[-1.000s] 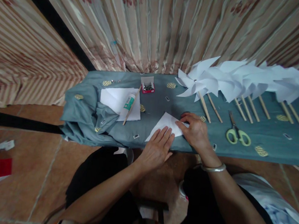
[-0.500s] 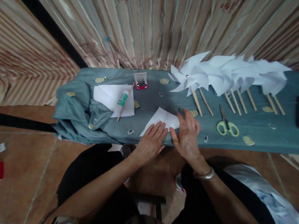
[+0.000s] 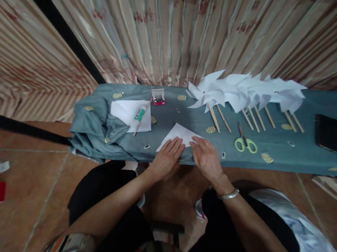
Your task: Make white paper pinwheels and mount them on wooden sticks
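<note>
A white sheet of paper (image 3: 178,133), folded to a triangle, lies near the front edge of the cloth-covered table. My left hand (image 3: 167,156) rests flat on its lower left part, fingers stretched out. My right hand (image 3: 207,158), with a silver bangle at the wrist, presses its fingertips over the paper's right corner; the fingers lie close together and the thumb is partly hidden. To the left, a glue stick (image 3: 140,114) and a wooden stick (image 3: 143,117) lie on white paper sheets (image 3: 122,109). Green-handled scissors (image 3: 245,144) lie right of my right hand.
Several white paper pinwheels (image 3: 229,90) on wooden sticks lie along the back. An open red box of small metal pins (image 3: 158,99) stands at the back left. A dark phone-like object (image 3: 330,133) lies far right. Bunched cloth (image 3: 92,128) covers the left end.
My right hand has lowered its raised, spread fingers onto the paper's right corner and drawn them closer together. My left hand stays on the paper. The view has shifted slightly right.
</note>
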The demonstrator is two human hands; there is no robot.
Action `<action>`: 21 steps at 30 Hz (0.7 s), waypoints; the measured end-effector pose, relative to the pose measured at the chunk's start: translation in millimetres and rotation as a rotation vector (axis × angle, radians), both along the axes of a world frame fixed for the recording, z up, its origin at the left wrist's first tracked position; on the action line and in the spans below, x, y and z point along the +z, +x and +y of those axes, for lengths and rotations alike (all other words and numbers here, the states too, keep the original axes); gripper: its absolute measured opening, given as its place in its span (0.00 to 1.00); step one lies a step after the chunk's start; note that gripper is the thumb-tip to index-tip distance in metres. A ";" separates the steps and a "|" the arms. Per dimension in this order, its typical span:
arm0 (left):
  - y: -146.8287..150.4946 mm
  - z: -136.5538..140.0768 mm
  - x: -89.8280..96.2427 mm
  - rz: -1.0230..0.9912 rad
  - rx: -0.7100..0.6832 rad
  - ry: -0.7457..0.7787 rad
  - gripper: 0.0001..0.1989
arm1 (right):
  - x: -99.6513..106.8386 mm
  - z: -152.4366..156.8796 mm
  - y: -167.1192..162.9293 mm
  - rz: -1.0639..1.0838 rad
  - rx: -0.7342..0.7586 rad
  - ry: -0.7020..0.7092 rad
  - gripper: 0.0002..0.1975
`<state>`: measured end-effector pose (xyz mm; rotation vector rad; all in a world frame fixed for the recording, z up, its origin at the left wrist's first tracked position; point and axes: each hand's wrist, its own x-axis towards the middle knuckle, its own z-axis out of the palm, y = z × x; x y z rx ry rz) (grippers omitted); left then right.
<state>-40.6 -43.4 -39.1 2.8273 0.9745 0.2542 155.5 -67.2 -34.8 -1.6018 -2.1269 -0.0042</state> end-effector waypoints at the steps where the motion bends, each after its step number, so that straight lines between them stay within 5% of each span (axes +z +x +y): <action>1: 0.1 0.3 0.1 0.011 0.001 0.011 0.30 | -1.2 -1.7 -2.5 -0.002 0.034 -0.017 0.21; 6: -10.9 -1.0 2.6 0.073 -0.011 0.046 0.31 | -5.4 -6.7 -2.1 0.017 0.077 -0.025 0.20; 15: -72.9 -32.3 16.2 0.171 0.138 0.027 0.31 | -10.9 -8.0 3.0 0.006 0.105 0.026 0.19; 21: -78.9 -37.3 15.2 0.178 0.190 0.000 0.31 | -15.1 -6.1 3.3 0.013 0.100 0.078 0.18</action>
